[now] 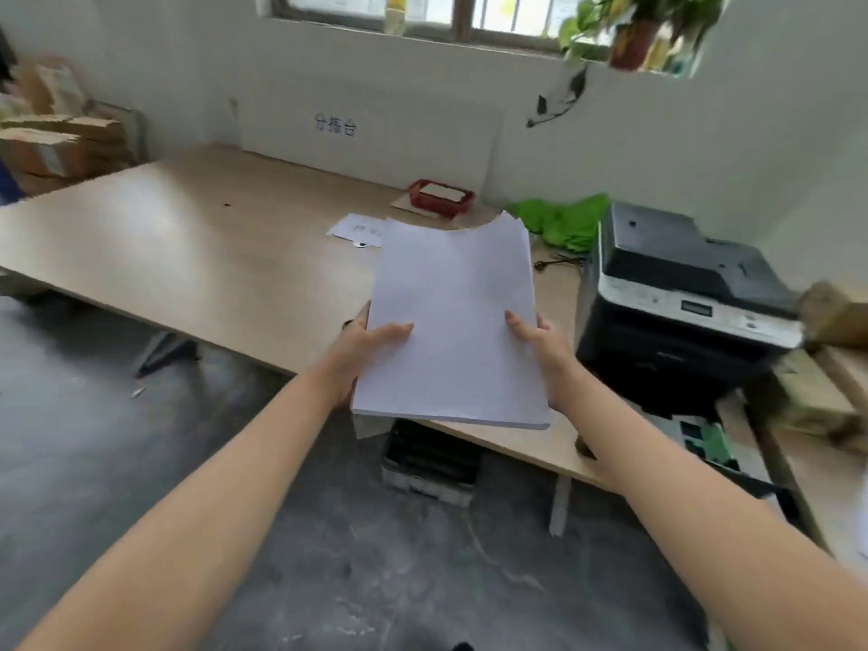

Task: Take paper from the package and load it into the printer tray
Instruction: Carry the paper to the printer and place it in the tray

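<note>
Paper stack (453,317): white sheets held in the air above the near edge of the table (188,237), long side running near to far; far edge notched.
Left hand (364,354): closed on the stack's left edge, thumb on top, fingers hidden beneath.
Right hand (545,357): closed on the stack's right edge, thumb on top.
Printer (681,303): black and white, seated on the table just right of the stack.
Tray (430,462): dark, seen on the floor below the stack.
Red basket (439,197): far side of the table, by the wall.
Green cloth (563,220): between basket and printer.

Office: printer (681,293), wooden desk (188,242).
</note>
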A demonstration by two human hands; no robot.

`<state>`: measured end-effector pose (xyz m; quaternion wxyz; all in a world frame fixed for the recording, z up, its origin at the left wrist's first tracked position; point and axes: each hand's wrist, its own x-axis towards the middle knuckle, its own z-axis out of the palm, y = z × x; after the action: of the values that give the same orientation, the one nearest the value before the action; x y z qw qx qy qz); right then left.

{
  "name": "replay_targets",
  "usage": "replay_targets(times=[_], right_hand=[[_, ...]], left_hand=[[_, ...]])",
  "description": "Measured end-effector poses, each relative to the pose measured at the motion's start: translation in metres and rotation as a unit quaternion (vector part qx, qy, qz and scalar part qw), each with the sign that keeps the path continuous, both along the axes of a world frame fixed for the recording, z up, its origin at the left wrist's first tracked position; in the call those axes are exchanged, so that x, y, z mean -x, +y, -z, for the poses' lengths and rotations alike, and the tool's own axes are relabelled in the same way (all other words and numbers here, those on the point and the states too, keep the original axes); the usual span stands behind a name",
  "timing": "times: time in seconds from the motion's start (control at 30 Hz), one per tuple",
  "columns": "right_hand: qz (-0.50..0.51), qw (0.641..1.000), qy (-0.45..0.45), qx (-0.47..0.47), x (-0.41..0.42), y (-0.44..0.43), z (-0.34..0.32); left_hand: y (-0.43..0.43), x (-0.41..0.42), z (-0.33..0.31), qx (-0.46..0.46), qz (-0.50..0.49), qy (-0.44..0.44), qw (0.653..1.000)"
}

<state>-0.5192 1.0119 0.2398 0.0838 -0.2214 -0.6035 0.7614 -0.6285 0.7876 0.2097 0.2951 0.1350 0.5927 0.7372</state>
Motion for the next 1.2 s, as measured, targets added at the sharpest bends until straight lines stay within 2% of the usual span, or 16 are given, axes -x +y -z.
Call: replay_targets(times=[0.1,0.27,0.37,0.6,0.8,0.9,1.2], right_hand=[[0.079,0.996,-0.021,-0.026,-0.053,0.045,0.002],[0.158,0.969,-0.064,-0.176,-0.128,0.114,0.006],[0.184,0.955,-0.088,-0.215,-0.159,0.156,0.018],[0.189,0.948,-0.142,-0.213,-0.195,0.266,0.063],[0.183,0.95,-0.19,-0.166,-0.212,0.35,0.118],[0.167,0.952,-0.216,-0.138,-0.221,0.375,0.141],[0.16,0.94,-0.269,-0.138,-0.202,0.423,0.18]], left_hand=[[0.061,-0.028,0.003,-0.001,0.057,0.0,0.998],[0.151,-0.083,0.008,0.017,0.135,-0.011,0.991],[0.197,-0.107,0.016,0.041,0.161,-0.02,0.986],[0.303,-0.149,0.045,0.095,0.162,-0.02,0.982],[0.382,-0.181,0.089,0.164,0.085,-0.039,0.982],[0.41,-0.197,0.107,0.197,0.037,-0.057,0.978],[0.458,-0.183,0.146,0.247,0.015,-0.063,0.967]])
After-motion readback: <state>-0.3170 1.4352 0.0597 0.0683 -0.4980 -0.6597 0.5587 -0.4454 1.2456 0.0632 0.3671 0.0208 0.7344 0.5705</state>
